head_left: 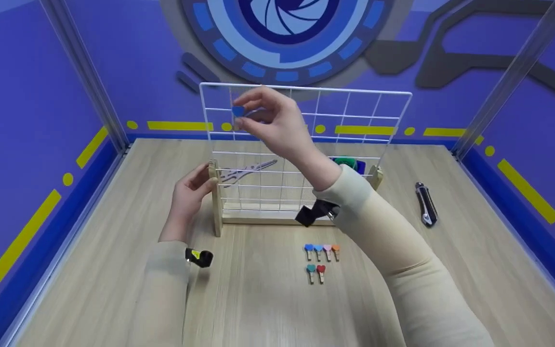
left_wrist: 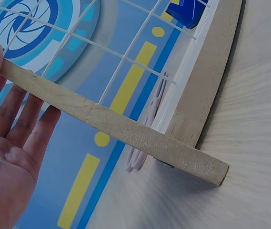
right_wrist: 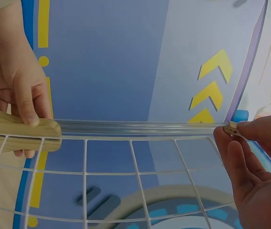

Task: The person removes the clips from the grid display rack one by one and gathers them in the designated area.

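My right hand [head_left: 280, 123] pinches a small wooden clothespin with a blue heart [head_left: 238, 111] between thumb and fingertips, at the upper left of a white wire grid [head_left: 306, 88]. The right wrist view shows the wooden clothespin [right_wrist: 230, 128] close to the grid's top wire; whether it touches the wire I cannot tell. My left hand [head_left: 188, 195] grips the upper end of the left wooden post [head_left: 216, 207] of the grid's stand, thumb on one side and fingers on the other [left_wrist: 11, 143]. Several heart-topped clothespins [head_left: 318, 249] lie in two rows on the table in front.
Behind the grid lie a pale lilac scissor-like tool [head_left: 253, 168] and a green and blue thing [head_left: 347, 163], partly hidden by the right arm. A black utility knife [head_left: 426, 205] lies at the right. Blue printed panels [head_left: 147, 62] enclose the wooden table [head_left: 258, 299].
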### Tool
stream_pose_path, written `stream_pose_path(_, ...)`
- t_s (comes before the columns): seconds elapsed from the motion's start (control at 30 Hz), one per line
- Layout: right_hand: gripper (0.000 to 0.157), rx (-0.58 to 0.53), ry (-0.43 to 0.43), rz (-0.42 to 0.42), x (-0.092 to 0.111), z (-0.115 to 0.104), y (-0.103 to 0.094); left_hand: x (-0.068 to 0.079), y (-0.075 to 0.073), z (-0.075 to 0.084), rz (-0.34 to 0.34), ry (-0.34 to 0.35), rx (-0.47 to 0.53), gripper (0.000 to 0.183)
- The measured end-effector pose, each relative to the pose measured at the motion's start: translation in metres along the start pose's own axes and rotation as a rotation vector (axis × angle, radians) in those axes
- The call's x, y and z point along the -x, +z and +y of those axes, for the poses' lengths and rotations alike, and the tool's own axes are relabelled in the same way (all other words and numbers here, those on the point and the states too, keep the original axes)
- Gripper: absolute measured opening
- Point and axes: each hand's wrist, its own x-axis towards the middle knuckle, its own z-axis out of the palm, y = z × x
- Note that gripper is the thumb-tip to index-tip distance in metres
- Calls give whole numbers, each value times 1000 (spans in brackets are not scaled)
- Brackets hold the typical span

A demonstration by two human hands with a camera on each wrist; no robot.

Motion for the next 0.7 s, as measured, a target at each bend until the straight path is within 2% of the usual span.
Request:
stream_pose_path(0.27,23,-37,52,-28,31,15,-15,1,0,1,10,2,6,53)
stream_pose_path(0.7,23,7,161,-21,89,41,-47,2,0,3,-6,-25,-7,56)
